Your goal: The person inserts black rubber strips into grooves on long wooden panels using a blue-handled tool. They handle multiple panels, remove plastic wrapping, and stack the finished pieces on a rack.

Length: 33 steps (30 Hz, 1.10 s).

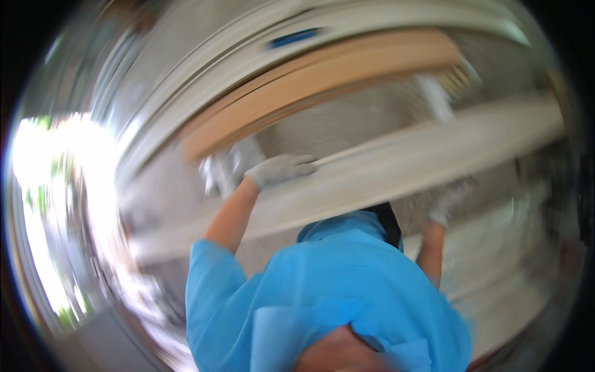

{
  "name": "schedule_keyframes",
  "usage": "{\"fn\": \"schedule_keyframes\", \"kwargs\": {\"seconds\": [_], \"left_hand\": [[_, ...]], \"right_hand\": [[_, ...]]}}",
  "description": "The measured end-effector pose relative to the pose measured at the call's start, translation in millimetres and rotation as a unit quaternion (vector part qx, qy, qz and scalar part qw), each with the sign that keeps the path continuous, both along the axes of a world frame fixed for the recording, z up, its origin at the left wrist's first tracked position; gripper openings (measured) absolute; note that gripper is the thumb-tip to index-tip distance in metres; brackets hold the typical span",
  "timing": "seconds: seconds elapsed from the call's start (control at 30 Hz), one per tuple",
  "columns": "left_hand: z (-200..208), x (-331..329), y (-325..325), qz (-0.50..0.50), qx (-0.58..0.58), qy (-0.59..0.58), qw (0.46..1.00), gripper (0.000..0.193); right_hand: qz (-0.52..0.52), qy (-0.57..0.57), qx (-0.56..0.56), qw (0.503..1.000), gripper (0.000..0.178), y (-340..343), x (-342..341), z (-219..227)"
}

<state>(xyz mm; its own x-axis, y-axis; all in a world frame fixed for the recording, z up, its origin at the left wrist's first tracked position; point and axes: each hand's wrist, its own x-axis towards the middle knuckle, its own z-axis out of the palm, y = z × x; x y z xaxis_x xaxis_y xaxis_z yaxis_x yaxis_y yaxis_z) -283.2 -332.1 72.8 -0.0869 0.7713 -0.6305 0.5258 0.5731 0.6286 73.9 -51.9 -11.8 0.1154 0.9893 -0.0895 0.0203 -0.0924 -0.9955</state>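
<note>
A long pale board point(396, 161) runs across in front of my body, from lower left to upper right. My left hand point(279, 170), in a whitish work glove, lies on its far edge with the fingers stretched out flat. On the near side of the board is my right hand point(451, 201), also gloved. Motion smears its fingers, so I cannot make out whether it holds anything. Beyond the pale board, a wood-coloured board point(334, 77) lies roughly parallel, its ends near whitish supports.
A small dark blue object point(294, 38) rests on another long pale piece point(353, 28) at the back. One whitish wrapped support point(232, 166) stands by my left hand, another point(436, 98) farther right. Bright light fills an opening point(56, 186) at the left. Much is blurred.
</note>
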Motion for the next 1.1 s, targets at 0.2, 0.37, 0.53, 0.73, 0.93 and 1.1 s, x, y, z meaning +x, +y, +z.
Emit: {"fn": "schedule_keyframes", "kwargs": {"seconds": [0.2, 0.37, 0.53, 0.73, 0.93, 1.1], "left_hand": [[36.3, 12.2, -92.9, 0.162, -0.109, 0.236, 0.952, 0.075], [32.7, 17.7, -102.8, 0.2, -0.102, 0.278, 0.934, 0.087], [29.9, 21.7, -106.6, 0.233, -0.07, 0.278, 0.929, 0.09], [30.1, 25.7, -107.8, 0.247, -0.05, 0.279, 0.926, 0.093], [30.2, 25.4, -108.0, 0.247, -0.056, 0.273, 0.928, 0.091], [26.9, 25.8, -111.6, 0.233, -0.045, 0.285, 0.929, 0.089]], "right_hand": [[0.385, -0.316, 0.483, 0.72, 0.048, 27.9, -105.3, 89.0], [0.701, -0.372, 0.373, 0.481, 0.055, -20.0, -190.9, 92.0], [0.706, -0.413, 0.369, 0.441, 0.064, -25.9, -201.6, 91.0], [0.715, -0.393, 0.372, 0.443, 0.068, -19.4, -198.6, 85.6], [0.697, -0.426, 0.381, 0.433, 0.069, -17.8, -200.1, 82.4], [0.71, -0.384, 0.397, 0.437, 0.068, -17.9, -199.7, 84.0]]}}
